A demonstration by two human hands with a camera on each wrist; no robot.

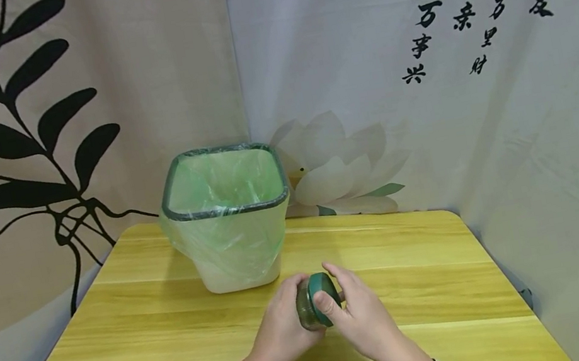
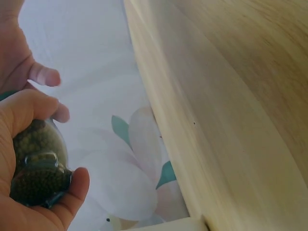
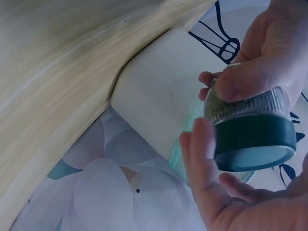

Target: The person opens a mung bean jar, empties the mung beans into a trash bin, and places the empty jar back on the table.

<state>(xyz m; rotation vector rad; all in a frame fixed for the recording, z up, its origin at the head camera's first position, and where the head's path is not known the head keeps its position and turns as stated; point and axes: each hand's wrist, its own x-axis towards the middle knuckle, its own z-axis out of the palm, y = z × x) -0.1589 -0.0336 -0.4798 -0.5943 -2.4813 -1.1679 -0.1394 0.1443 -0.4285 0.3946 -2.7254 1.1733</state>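
A small clear jar (image 1: 305, 307) holds greenish-brown grains and has a dark green lid (image 3: 255, 142). My left hand (image 1: 283, 319) grips the jar's body, with the thumb and fingers curled round the ribbed glass (image 3: 250, 107). The jar lies tilted in that grip, its lid turned toward my right hand (image 1: 361, 315). Around the lid, the right fingers are spread loosely, and the thumb lies against its near side in the head view. In the right wrist view, some right fingers (image 3: 199, 159) stand apart from the lid's face.
A pale bin (image 1: 241, 271) lined with a thin green bag (image 1: 231, 241) stands behind my hands, at the back left of the wooden table (image 1: 428, 285). Printed cloths (image 1: 340, 70) with leaves, a flower and characters hang behind the table.
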